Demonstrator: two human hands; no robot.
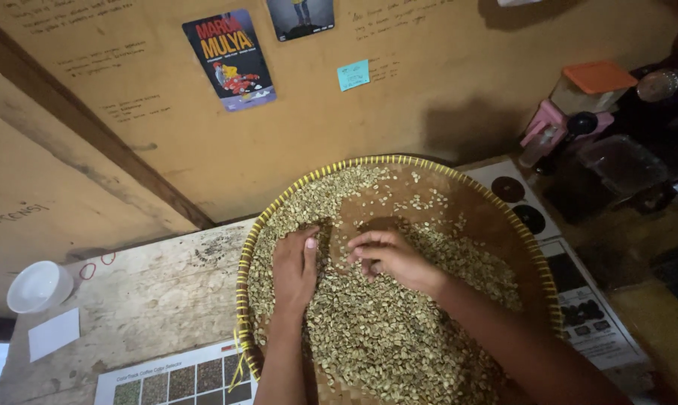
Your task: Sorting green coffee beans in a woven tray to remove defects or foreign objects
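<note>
Woven tray (275, 206), left hand (294, 266) flat on beans (384, 330), right hand (387, 255) pinching

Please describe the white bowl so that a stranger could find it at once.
Start at the round woven tray of pale beans and go left over the wooden table to its far left edge. The small white bowl sits there, above a flat white card; it alone is round and hollow.

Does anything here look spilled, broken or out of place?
Nothing stands out. The pale beans all lie inside the round woven tray, none on the wooden table. Both hands, left and right, rest on the beans. The white cup stands apart, upright.
</note>
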